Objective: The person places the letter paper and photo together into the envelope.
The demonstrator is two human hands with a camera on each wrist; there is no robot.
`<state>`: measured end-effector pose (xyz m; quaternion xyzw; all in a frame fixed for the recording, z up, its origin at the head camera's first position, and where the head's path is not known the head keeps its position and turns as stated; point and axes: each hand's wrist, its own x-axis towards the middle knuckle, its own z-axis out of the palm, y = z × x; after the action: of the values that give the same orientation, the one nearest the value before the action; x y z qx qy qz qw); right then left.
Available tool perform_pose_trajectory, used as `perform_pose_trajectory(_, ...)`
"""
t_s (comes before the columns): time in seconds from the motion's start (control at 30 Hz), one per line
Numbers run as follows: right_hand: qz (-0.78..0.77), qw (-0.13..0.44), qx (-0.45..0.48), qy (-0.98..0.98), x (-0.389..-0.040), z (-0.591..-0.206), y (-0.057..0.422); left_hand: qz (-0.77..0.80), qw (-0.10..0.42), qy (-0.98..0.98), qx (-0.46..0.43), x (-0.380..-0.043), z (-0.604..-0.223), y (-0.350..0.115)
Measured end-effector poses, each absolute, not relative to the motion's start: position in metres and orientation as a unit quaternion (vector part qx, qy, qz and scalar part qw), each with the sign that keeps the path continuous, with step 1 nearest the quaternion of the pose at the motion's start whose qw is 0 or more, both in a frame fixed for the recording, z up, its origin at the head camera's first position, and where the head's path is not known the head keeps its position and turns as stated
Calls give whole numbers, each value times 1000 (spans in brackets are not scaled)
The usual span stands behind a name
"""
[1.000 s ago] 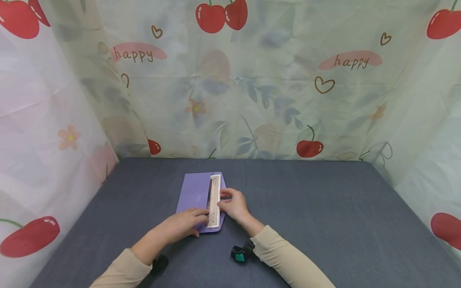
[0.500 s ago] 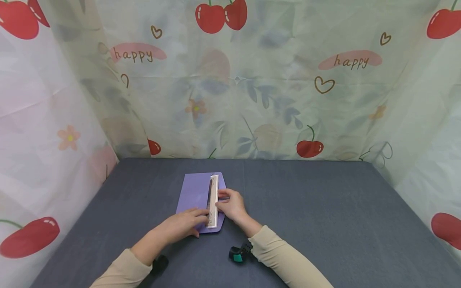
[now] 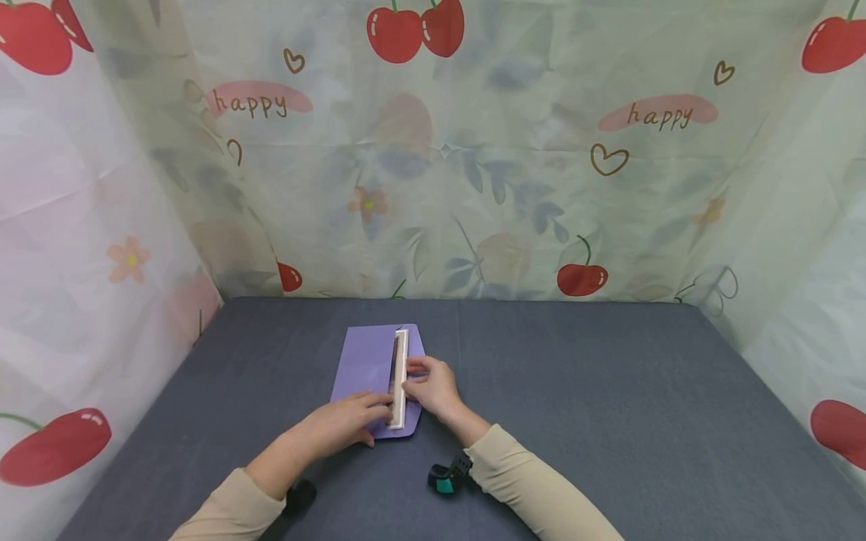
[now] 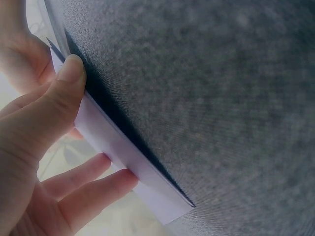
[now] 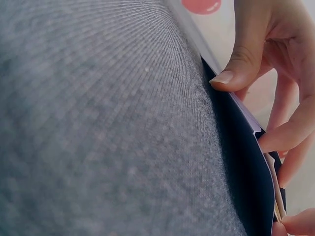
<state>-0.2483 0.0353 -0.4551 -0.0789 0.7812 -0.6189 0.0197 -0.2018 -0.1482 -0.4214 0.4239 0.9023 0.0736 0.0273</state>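
Note:
A purple envelope [image 3: 368, 353] lies on the table with its flap [image 3: 416, 349] opened out to the right. A pale card [image 3: 401, 361] with a white border sticks out of its mouth as a narrow upright strip, the remainder hidden inside. My right hand [image 3: 433, 387] pinches the card's right edge between thumb and fingers. My left hand [image 3: 345, 424] grips the envelope's near part: the thumb [image 4: 71, 71] is at the near edge, while the fingers [image 4: 98, 189] lie on top. From the right wrist, the left thumb [image 5: 226, 81] shows at that edge, fingertips beside the opening.
The table has a dark grey cloth [image 3: 575, 391]. A curtain [image 3: 446, 180] printed with cherries and hearts hangs at the back and both sides. Black wrist straps sit under both sleeves, the right one [image 3: 446, 477] with a green patch.
The card has slid left, deeper into the envelope, so a narrower strip shows. My right hand has moved slightly left with it. The left hand has stayed in place.

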Motion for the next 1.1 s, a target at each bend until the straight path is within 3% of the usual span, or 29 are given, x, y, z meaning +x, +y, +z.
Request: perform_pose_trajectory(1.1,-623,41,-90,776,-247,-458,28,69,-22,889,453,-201,-423,-150)
